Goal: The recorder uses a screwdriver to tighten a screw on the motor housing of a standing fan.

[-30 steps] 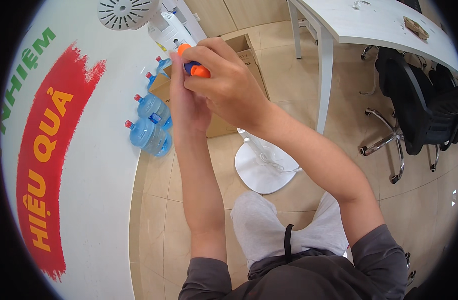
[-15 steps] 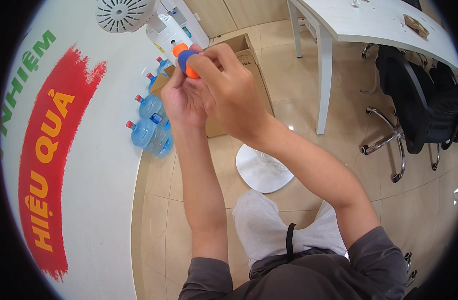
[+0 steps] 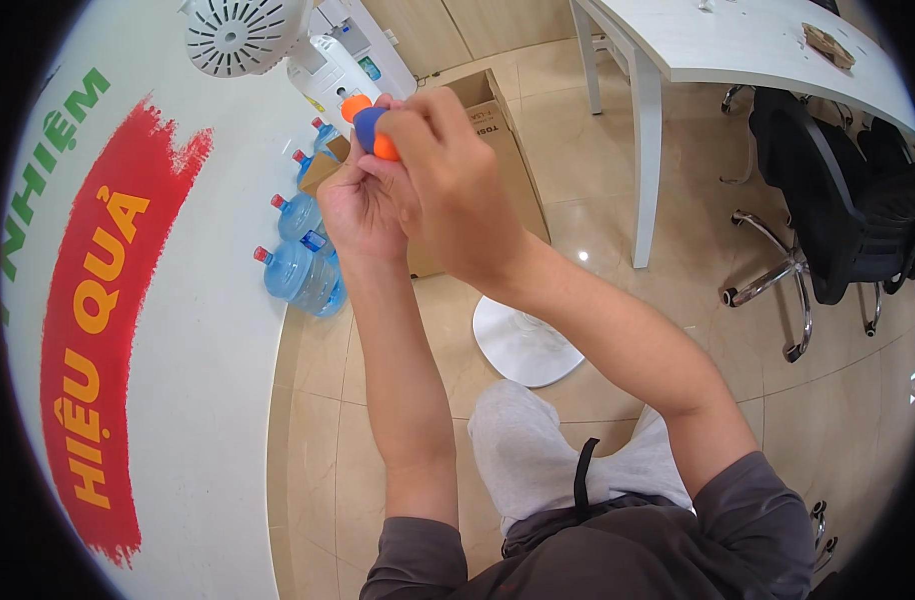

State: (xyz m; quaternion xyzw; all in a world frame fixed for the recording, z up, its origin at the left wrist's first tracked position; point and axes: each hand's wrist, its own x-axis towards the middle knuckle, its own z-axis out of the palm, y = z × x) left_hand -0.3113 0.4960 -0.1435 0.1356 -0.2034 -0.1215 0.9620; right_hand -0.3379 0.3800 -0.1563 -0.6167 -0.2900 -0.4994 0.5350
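Note:
A screwdriver with an orange-and-blue handle [image 3: 369,128] is held up in front of me at the upper middle. My right hand [image 3: 446,175] is closed round it from the right, with bent fingers. From below and the left, my left hand [image 3: 363,215] closes on the same handle, its thumb along the left side. The tool's tip cannot be made out. Just beyond my hands stands a white fan body [image 3: 330,70] with a slotted round motor housing [image 3: 243,38]. Part of the handle is hidden by my fingers.
Blue water bottles [image 3: 300,275] line the wall at the left, beside an open cardboard box [image 3: 518,165]. A white round base [image 3: 523,350] lies on the tiled floor near my knees. At the right are a white table [image 3: 738,50] and a black office chair [image 3: 813,205].
The handle and both hands have shifted very slightly left. The fan housing appears a little lower and farther left. Both hands keep their hold.

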